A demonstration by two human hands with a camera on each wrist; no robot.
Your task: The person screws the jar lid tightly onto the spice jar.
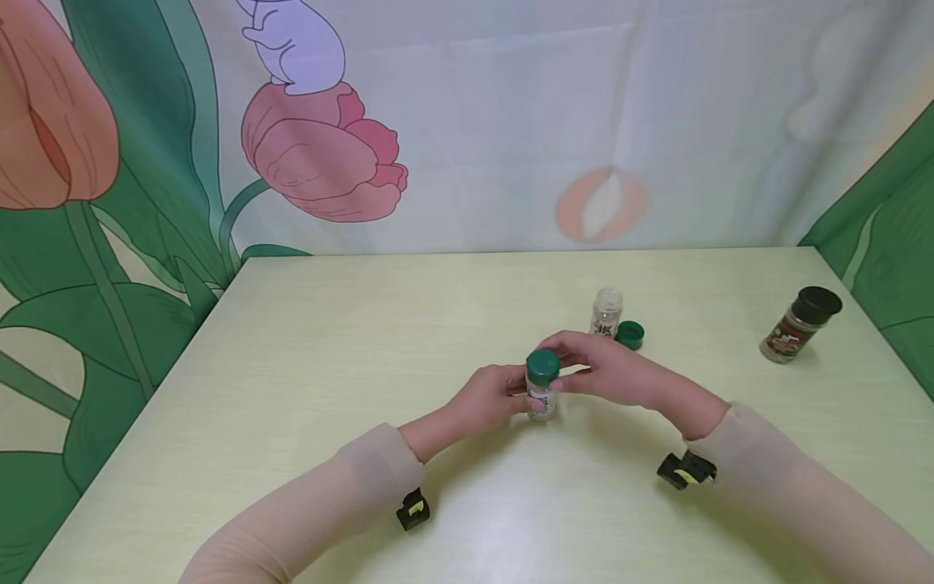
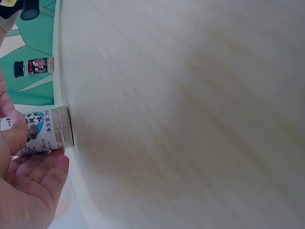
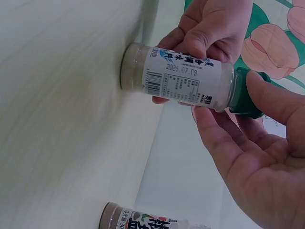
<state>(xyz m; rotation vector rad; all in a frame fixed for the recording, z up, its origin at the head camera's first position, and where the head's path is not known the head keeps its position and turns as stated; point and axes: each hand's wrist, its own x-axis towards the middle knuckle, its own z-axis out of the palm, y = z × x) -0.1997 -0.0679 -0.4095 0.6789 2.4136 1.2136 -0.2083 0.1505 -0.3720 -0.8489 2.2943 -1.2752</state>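
Note:
A small clear spice bottle (image 1: 541, 403) with a green cap (image 1: 543, 367) stands upright on the table between both hands. My left hand (image 1: 492, 397) grips its body, thumb in front and fingers behind the printed label (image 2: 40, 129). From the other side my right hand (image 1: 601, 369) pinches the green cap, with the thumb pressed on its side in the right wrist view and the fingers partly hidden behind it. Just behind the right hand, a second spice bottle (image 1: 606, 311) stands uncapped, its lower part hidden. Next to it lies a loose green cap (image 1: 630, 334).
At the table's right side stands a spice bottle with a black cap (image 1: 803, 324). The pale table (image 1: 350, 324) ends at the back against a hanging cloth (image 1: 467, 130) printed with flowers. A small black device (image 1: 687, 470) hangs at the right wrist.

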